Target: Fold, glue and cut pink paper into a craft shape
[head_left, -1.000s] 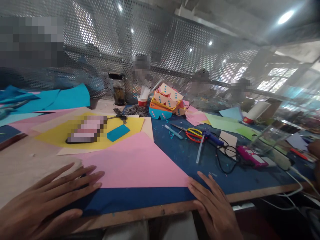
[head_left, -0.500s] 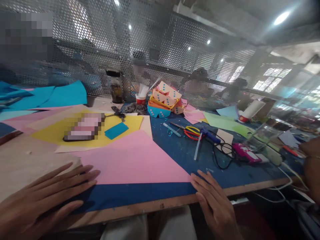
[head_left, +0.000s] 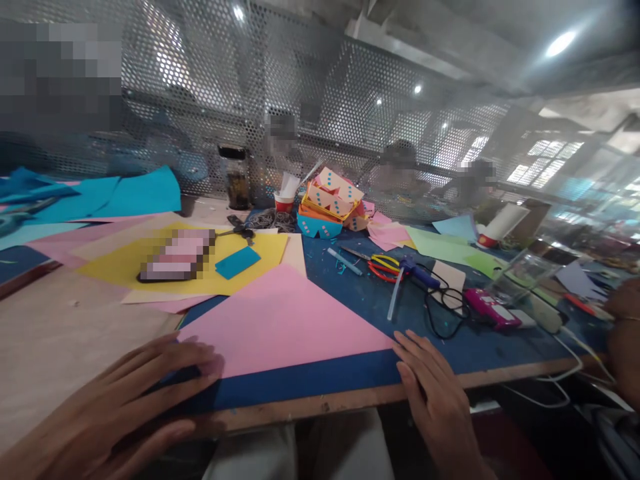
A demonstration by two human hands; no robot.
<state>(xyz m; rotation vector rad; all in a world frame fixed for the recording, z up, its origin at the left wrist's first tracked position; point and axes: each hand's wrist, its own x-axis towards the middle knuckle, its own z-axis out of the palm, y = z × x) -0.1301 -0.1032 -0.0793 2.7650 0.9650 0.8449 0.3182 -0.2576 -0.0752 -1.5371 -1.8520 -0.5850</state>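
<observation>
A blue tabletop (head_left: pixel 310 380) with a wooden front edge carries everything here. Near that edge, between the two hands, lies a pink paper sheet (head_left: pixel 285 323), roughly triangular as it shows, its far corner lapping over a yellow sheet (head_left: pixel 270 260). The left hand (head_left: pixel 145 387) rests palm-down over the sheet's near-left corner, its fingers slightly spread and its thumb well apart. The right hand (head_left: pixel 435 387) has its fingers close together, their tips touching the right corner without pinching it. Farther off lie a corded glue gun (head_left: pixel 423 272) and a small blue card (head_left: pixel 237 263). Uneven pressure from the two sides would probably skew the sheet or buckle it into a stray crease; because the left fingers hide one corner, a misalignment there could go unseen. The pink sheet's tip points away from the person, while its long axis runs left to right, roughly along the tabletop's front edge.
</observation>
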